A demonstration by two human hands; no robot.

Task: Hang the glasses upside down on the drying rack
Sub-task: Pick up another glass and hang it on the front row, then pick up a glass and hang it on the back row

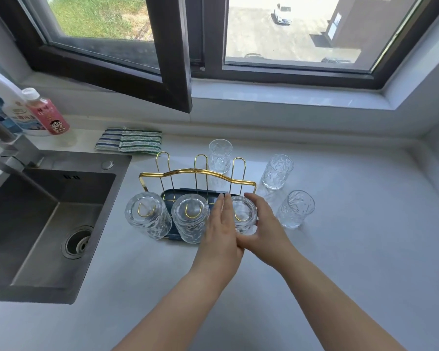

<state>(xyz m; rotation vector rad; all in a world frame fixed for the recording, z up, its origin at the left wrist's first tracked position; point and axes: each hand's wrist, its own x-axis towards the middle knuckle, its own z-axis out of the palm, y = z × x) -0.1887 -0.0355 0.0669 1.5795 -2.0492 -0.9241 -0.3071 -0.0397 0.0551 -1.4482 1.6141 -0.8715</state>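
A gold wire drying rack (197, 172) on a dark blue tray (188, 192) stands mid-counter. Its three near prongs each carry an upside-down textured glass: left (147, 219), middle (190, 220), right (243, 216). My left hand (219, 229) lies flat against the left side of the right glass, and my right hand (262, 228) cups its right side. The three far prongs are bare. Three more glasses stand upright on the counter: behind the rack (219, 155), at the right (276, 172), and nearer right (295, 209).
A steel sink (36, 224) with a tap fills the left. Striped cloths (128, 140) lie behind the rack. Bottles (46, 114) stand at the back left. An opened window sash (170, 72) juts over the counter's rear.
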